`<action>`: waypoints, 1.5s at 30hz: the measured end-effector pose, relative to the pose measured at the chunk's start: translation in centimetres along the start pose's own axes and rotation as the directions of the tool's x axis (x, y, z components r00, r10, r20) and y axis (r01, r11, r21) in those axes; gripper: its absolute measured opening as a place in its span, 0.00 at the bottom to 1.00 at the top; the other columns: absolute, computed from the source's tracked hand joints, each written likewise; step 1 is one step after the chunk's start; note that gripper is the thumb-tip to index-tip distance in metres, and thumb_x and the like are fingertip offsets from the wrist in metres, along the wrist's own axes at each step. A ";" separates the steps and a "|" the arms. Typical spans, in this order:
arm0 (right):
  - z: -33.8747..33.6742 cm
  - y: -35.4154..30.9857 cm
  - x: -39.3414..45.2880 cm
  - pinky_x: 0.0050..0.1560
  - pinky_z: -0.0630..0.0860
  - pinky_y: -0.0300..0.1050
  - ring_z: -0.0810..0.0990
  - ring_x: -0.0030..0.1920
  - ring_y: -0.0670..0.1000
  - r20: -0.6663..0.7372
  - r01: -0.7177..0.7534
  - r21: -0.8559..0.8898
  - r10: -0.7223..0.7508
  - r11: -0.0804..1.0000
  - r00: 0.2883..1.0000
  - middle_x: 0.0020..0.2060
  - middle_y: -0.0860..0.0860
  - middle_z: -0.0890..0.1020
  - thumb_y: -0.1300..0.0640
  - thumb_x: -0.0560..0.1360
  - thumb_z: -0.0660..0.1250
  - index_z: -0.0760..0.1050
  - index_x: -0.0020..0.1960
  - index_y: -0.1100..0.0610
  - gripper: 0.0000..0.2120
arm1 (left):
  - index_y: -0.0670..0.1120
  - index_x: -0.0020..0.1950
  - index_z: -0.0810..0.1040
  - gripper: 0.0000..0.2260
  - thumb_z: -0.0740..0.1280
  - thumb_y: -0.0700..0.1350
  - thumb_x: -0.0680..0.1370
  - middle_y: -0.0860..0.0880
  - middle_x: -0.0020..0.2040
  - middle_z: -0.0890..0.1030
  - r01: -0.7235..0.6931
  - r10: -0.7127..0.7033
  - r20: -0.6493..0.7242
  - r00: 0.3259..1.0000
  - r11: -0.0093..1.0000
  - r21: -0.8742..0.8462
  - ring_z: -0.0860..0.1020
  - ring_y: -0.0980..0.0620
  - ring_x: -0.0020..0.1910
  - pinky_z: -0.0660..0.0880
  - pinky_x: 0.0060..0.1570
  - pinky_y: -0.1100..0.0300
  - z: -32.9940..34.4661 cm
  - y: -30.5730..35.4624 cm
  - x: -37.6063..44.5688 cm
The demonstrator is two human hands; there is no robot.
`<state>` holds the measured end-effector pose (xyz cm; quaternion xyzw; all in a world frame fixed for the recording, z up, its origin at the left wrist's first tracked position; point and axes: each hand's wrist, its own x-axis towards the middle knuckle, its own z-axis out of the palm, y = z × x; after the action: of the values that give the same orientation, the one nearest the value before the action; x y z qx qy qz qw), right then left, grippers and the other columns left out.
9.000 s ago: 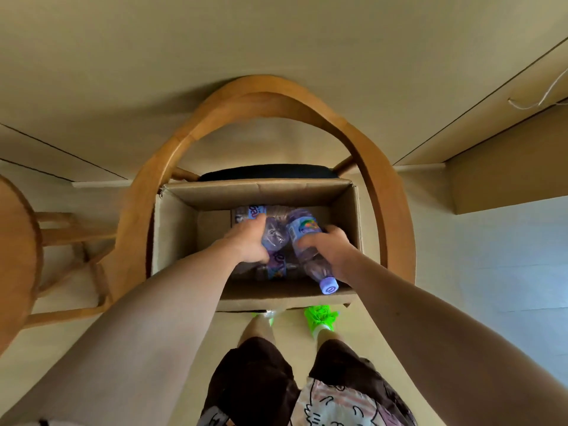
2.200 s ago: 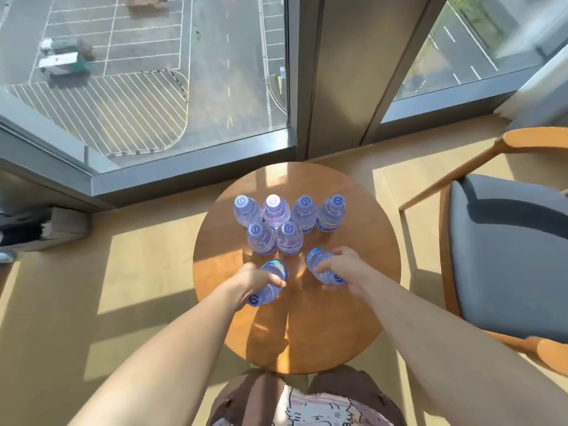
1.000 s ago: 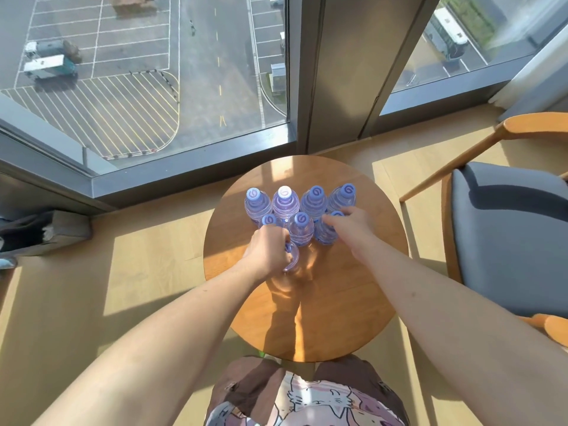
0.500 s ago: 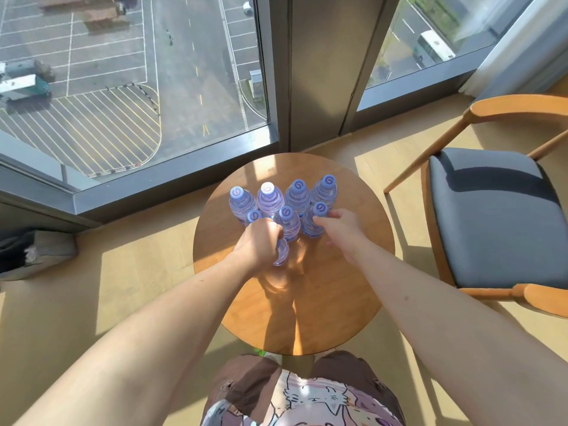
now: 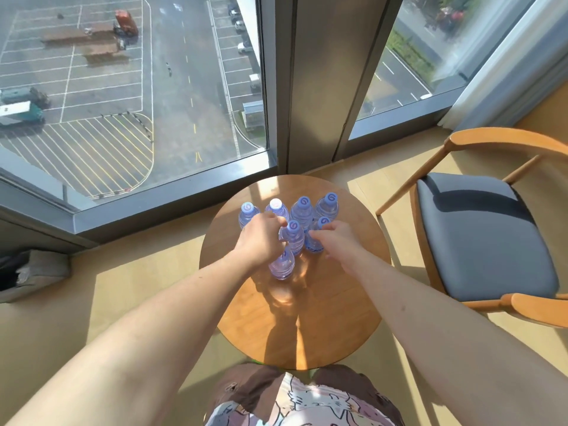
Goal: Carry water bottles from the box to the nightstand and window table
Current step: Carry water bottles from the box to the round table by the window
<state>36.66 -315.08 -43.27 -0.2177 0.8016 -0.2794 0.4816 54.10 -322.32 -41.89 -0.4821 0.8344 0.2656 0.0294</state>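
Observation:
Several clear water bottles with purple caps stand upright in a tight cluster on the far half of the round wooden window table. My left hand is curled over the top of the nearest bottle, which stands at the front of the cluster. My right hand has its fingers around the shoulder of the bottle at the right of the second row, whose cap shows above the fingers. The box is out of sight.
A wooden armchair with a grey seat stands just right of the table. A floor-to-ceiling window with a grey pillar runs behind it. A dark bag lies on the floor at the left.
Since a second ago both hands have stayed on their bottles, standing them upright against the cluster. My view has shifted a little, so the chair shows more fully.

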 end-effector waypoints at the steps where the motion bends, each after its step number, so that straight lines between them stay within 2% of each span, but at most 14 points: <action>1: 0.0 -0.9 -0.4 0.57 0.81 0.56 0.79 0.47 0.50 0.011 0.028 -0.033 -0.028 0.999 1.000 0.52 0.52 0.79 0.53 0.76 0.74 0.74 0.60 0.55 0.16 | 0.47 0.62 0.82 0.15 0.70 0.43 0.76 0.46 0.59 0.79 0.016 -0.017 -0.045 0.999 1.000 -0.011 0.79 0.41 0.58 0.76 0.48 0.51 -1.1 0.1 -0.1; 4: -0.4 -4.0 -1.3 0.63 0.78 0.58 0.80 0.59 0.58 0.044 0.146 -0.146 -0.141 0.978 0.989 0.57 0.58 0.81 0.53 0.76 0.73 0.77 0.59 0.59 0.15 | 0.48 0.67 0.81 0.18 0.72 0.46 0.77 0.45 0.61 0.79 0.051 -0.049 -0.148 0.988 0.999 0.011 0.76 0.41 0.62 0.76 0.55 0.49 -4.2 0.4 -0.7; 7: -0.9 -7.2 -2.4 0.64 0.76 0.52 0.80 0.62 0.57 0.119 0.315 -0.287 -0.293 0.905 0.949 0.61 0.53 0.81 0.49 0.75 0.75 0.77 0.66 0.57 0.23 | 0.47 0.66 0.81 0.17 0.70 0.47 0.77 0.44 0.61 0.79 0.132 -0.129 -0.249 0.960 0.991 -0.005 0.76 0.41 0.63 0.74 0.57 0.50 -6.5 0.5 -1.9; 10: -1.0 -9.8 -3.3 0.67 0.75 0.53 0.80 0.65 0.57 0.260 0.478 -0.348 -0.407 0.807 0.876 0.65 0.55 0.80 0.50 0.76 0.75 0.75 0.71 0.57 0.27 | 0.47 0.68 0.79 0.19 0.70 0.50 0.78 0.45 0.63 0.78 0.230 -0.234 -0.339 0.911 0.972 -0.051 0.74 0.42 0.66 0.74 0.61 0.50 -7.6 0.8 -3.8; 13: -0.6 -11.3 -4.9 0.62 0.73 0.44 0.79 0.65 0.57 0.383 0.619 -0.449 -0.487 0.644 0.785 0.66 0.56 0.80 0.48 0.76 0.73 0.74 0.73 0.56 0.28 | 0.49 0.71 0.77 0.22 0.70 0.53 0.78 0.46 0.68 0.76 0.343 -0.357 -0.386 0.851 0.933 -0.108 0.72 0.43 0.70 0.72 0.66 0.49 -8.0 1.2 -6.8; 18: 2.2 -11.4 -9.0 0.65 0.74 0.46 0.79 0.66 0.56 0.550 0.763 -0.397 -0.534 0.509 0.642 0.65 0.57 0.81 0.48 0.74 0.75 0.75 0.72 0.56 0.29 | 0.51 0.73 0.75 0.23 0.70 0.54 0.78 0.45 0.69 0.75 0.529 -0.552 -0.441 0.708 0.828 -0.186 0.71 0.43 0.69 0.71 0.66 0.49 -8.0 1.9 -14.0; 21: 5.0 -11.3 -12.8 0.60 0.72 0.41 0.79 0.65 0.54 0.655 0.849 -0.363 -0.544 0.383 0.525 0.64 0.54 0.82 0.48 0.73 0.74 0.76 0.71 0.53 0.27 | 0.51 0.72 0.74 0.23 0.70 0.54 0.78 0.47 0.68 0.74 0.610 -0.651 -0.469 0.597 0.748 -0.261 0.70 0.43 0.70 0.72 0.68 0.48 -8.3 1.9 -19.7; 24: 8.3 -10.9 -17.8 0.65 0.74 0.46 0.77 0.67 0.53 0.746 0.926 -0.285 -0.550 0.248 0.376 0.67 0.52 0.80 0.46 0.73 0.73 0.74 0.72 0.51 0.30 | 0.50 0.72 0.75 0.23 0.70 0.53 0.78 0.46 0.68 0.74 0.677 -0.720 -0.502 0.479 0.667 -0.312 0.70 0.43 0.70 0.71 0.68 0.49 -8.3 1.5 -26.1; 28: 12.5 -9.1 -25.4 0.67 0.74 0.46 0.77 0.68 0.53 0.835 0.979 -0.166 -0.511 0.115 0.202 0.68 0.51 0.79 0.45 0.73 0.73 0.73 0.74 0.50 0.31 | 0.49 0.75 0.72 0.25 0.69 0.55 0.79 0.44 0.71 0.72 0.782 -0.820 -0.481 0.312 0.509 -0.360 0.70 0.42 0.71 0.69 0.70 0.50 -8.0 1.1 -35.0; 32: 16.6 -5.8 -34.0 0.63 0.78 0.50 0.80 0.62 0.54 0.909 0.999 -0.038 -0.417 -0.023 0.025 0.64 0.52 0.81 0.47 0.72 0.73 0.74 0.71 0.50 0.28 | 0.49 0.75 0.72 0.25 0.70 0.54 0.79 0.44 0.71 0.72 0.796 -0.868 -0.483 0.111 0.369 -0.480 0.69 0.41 0.71 0.69 0.69 0.51 -5.9 1.8 -45.9; 35: 19.7 -1.9 -41.8 0.65 0.75 0.50 0.76 0.67 0.56 0.938 0.983 0.061 -0.327 -0.171 -0.115 0.66 0.54 0.78 0.44 0.74 0.73 0.72 0.74 0.51 0.31 | 0.52 0.75 0.72 0.26 0.71 0.55 0.78 0.48 0.72 0.71 0.792 -0.879 -0.473 -0.064 0.243 -0.560 0.68 0.44 0.72 0.70 0.69 0.50 -2.7 3.4 -55.3; 39: 22.4 6.2 -53.4 0.69 0.72 0.50 0.74 0.70 0.57 0.943 0.946 0.237 -0.183 -0.221 -0.279 0.69 0.56 0.76 0.47 0.74 0.73 0.69 0.77 0.49 0.33 | 0.53 0.74 0.73 0.25 0.71 0.55 0.78 0.49 0.70 0.72 0.771 -0.859 -0.444 -0.254 0.097 -0.630 0.68 0.45 0.71 0.71 0.69 0.50 2.5 7.0 -68.3; 44: 23.0 19.9 -68.8 0.69 0.72 0.51 0.72 0.71 0.58 0.882 0.854 0.453 -0.012 -0.257 -0.472 0.69 0.56 0.74 0.46 0.74 0.72 0.68 0.77 0.49 0.33 | 0.46 0.70 0.77 0.22 0.73 0.51 0.77 0.44 0.65 0.77 0.674 -0.794 -0.345 -0.500 -0.107 -0.731 0.71 0.42 0.69 0.68 0.70 0.51 11.0 13.3 -85.5; 45: 23.1 22.0 -70.8 0.70 0.72 0.52 0.72 0.71 0.58 0.871 0.839 0.478 0.015 -0.259 -0.492 0.70 0.56 0.74 0.45 0.74 0.72 0.68 0.78 0.49 0.34 | 0.46 0.70 0.77 0.22 0.72 0.52 0.78 0.44 0.65 0.77 0.653 -0.772 -0.338 -0.538 -0.128 -0.747 0.71 0.41 0.68 0.69 0.69 0.51 12.3 14.5 -87.8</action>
<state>86.79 -260.31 -20.44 -0.9554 -0.0485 0.0256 0.2903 86.57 -241.53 -19.63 -0.9772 0.0326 -0.0618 -0.2004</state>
